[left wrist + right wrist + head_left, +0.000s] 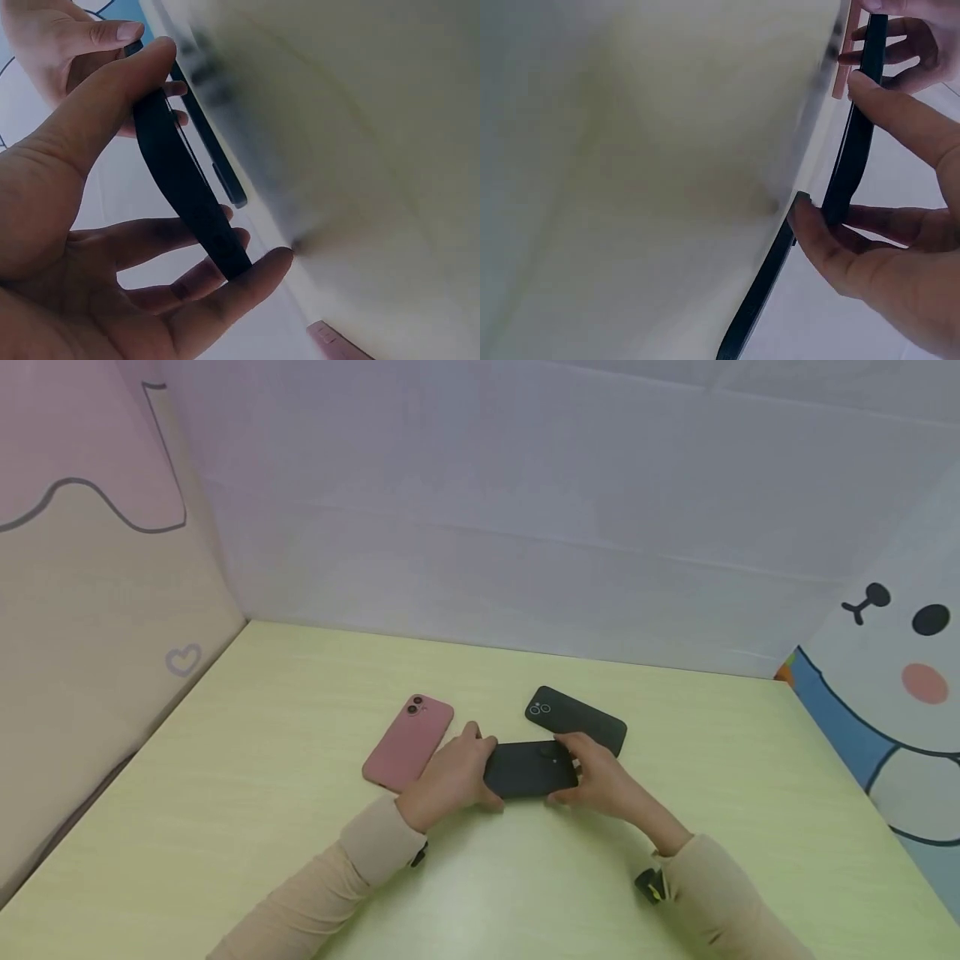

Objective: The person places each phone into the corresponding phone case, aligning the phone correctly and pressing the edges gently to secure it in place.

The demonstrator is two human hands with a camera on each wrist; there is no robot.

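Note:
A black phone (528, 770) is held in both hands, just above the table, long side left to right. My left hand (453, 774) grips its left end between thumb and fingers. At the right end, beside the camera bump, my right hand (597, 781) pinches it the same way. Seen edge-on in the left wrist view, the black phone (176, 169) stands off from the tabletop. Left of the hands lies a pink phone (408, 745), its camera side up. Another dark phone (581, 720) lies behind the right hand, which covers part of its lower edge.
The pale yellow table (480, 893) meets a white cloth wall (525, 543) at the back. Printed panels stand at both sides, the right one with a cartoon face (892, 660). A small black device (650, 887) sits by the right cuff.

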